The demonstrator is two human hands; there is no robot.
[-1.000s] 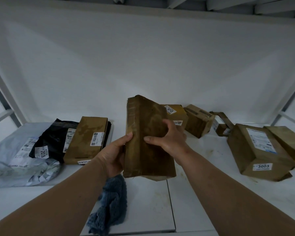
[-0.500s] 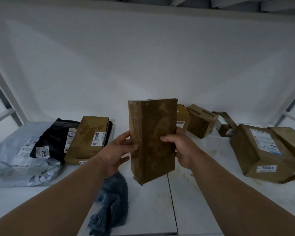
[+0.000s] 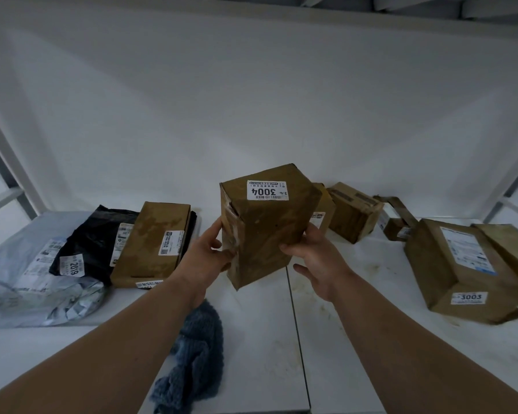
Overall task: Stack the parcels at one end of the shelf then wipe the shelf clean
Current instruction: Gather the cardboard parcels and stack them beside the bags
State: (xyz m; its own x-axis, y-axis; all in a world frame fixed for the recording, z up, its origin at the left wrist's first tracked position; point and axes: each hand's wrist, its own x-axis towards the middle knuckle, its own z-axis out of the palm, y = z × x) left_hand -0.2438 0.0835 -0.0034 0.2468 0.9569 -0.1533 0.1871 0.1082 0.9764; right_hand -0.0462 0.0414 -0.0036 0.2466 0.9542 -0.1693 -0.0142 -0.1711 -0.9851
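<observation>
While both bare hands hold one brown parcel (image 3: 266,228) up over the middle of a white shelf (image 3: 260,330), other parcels lie spread to either side. At nine o'clock, at the shelf's left end, a crumpled grey mailer bag (image 3: 33,282) lies flat. A black mailer bag (image 3: 96,237) overlaps its right edge, with a white sticker reading 2019. Just right of that, a flat brown box (image 3: 153,243) rests partly on the black bag, a white label on its top.

At seven o'clock, near the front edge, a blue cloth (image 3: 192,360) lies bunched beneath the left forearm.

The left hand (image 3: 205,258) grips the held parcel's left side, thumb toward the viewer and fingers curled round the far edge. The parcel is tilted, its top face toward the camera, showing an upside-down label reading 3004. The right hand (image 3: 317,258) grips its right side, fingers wrapped round the lower corner.

Behind the parcel at one o'clock sit two small brown boxes (image 3: 353,210), one partly hidden, and then a smaller box (image 3: 396,230) with loose tape. At three o'clock, a large brown box (image 3: 458,267) labelled 3003 lies tilted, touching another brown parcel (image 3: 509,246) at the right edge.
</observation>
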